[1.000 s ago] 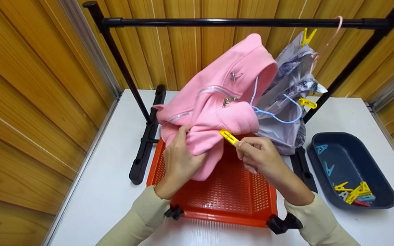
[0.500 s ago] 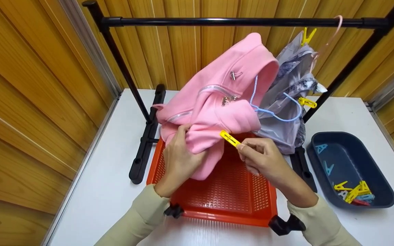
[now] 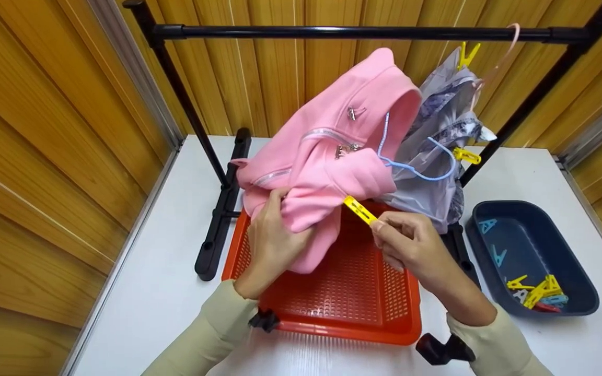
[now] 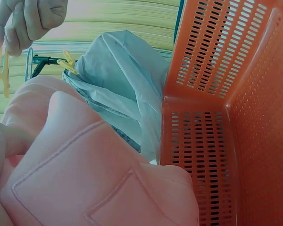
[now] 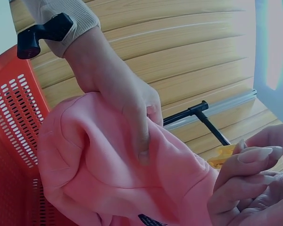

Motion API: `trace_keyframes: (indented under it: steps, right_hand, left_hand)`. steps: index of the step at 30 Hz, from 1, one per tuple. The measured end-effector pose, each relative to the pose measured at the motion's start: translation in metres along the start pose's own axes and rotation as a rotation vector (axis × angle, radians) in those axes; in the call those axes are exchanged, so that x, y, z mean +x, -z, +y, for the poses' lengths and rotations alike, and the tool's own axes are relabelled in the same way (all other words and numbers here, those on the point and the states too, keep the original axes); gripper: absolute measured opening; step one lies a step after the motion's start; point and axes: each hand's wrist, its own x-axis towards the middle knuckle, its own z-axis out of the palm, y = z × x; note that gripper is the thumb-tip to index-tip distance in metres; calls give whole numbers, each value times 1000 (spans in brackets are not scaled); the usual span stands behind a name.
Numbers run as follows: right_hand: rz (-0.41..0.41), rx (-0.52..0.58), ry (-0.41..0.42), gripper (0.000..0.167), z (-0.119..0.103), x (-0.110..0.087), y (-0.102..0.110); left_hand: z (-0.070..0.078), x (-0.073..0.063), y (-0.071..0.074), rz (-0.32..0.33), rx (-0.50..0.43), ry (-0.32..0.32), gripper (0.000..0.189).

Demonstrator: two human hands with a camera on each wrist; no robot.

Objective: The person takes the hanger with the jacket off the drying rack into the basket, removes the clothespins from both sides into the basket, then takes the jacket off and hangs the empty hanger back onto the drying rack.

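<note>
Yellow clothespin (image 3: 360, 210) (slightly) farther right

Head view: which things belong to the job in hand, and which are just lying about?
In the job, it seems:
- pink garment, in left hand
- yellow clothespin, in right hand
- blue hanger

Apparently standing by:
- grey garment
- red basket
- dark tub with loose clothespins
- black rack

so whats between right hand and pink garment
The head view shows a yellow clothespin, pinched in the right hand and pointing at the pink garment; contact unclear.
</note>
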Motion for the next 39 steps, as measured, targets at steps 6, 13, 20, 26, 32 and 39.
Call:
trace_keyframes:
  steps: [6, 13, 20, 26, 32, 39]
  right_hand:
    - [25, 10, 20, 29, -3, -4, 3]
    - [42, 65, 59, 28, -4, -9, 11]
    - [64, 82, 84, 31, -6, -13, 16]
    - [58, 70, 110, 31, -8, -18, 21]
    - [54, 129, 154, 32, -5, -22, 28]
    - [66, 190, 246, 36, 3, -25, 36]
  left_hand:
    - [0, 1, 0, -4, -2, 0, 57]
    - [-2, 2, 2, -8, -23, -10, 56]
    - [-2, 3, 4, -21, -47, -5, 55]
    - [-4, 3, 5, -34, -47, -1, 55]
    - [-5, 3, 6, -34, -54, -3, 54]
    - [-5, 4, 7, -42, -60, 10, 53]
